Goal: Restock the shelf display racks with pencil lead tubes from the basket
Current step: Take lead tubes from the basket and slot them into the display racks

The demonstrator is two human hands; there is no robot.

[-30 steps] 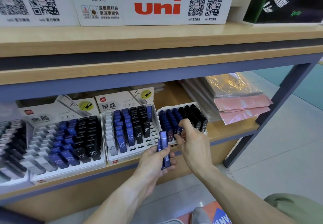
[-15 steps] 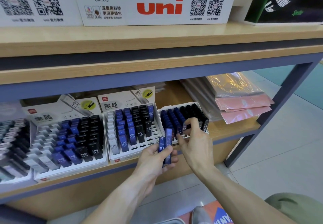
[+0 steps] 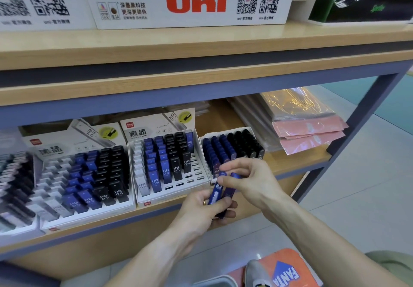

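Lead tubes (image 3: 220,194) in left grip (image 3: 201,213), seemingly upright

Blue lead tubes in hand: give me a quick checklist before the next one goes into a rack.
1. Left hand grips blue lead tubes: ok.
2. Right hand pinches the top of one tube: ok.
3. Tube marking matches the rack: cannot tell, print blurred.
4. Free slots in the middle rack, front right: ok.
5. Free slot in the right rack: cannot tell, hands cover its front.
6. Path to the racks unobstructed: ok.
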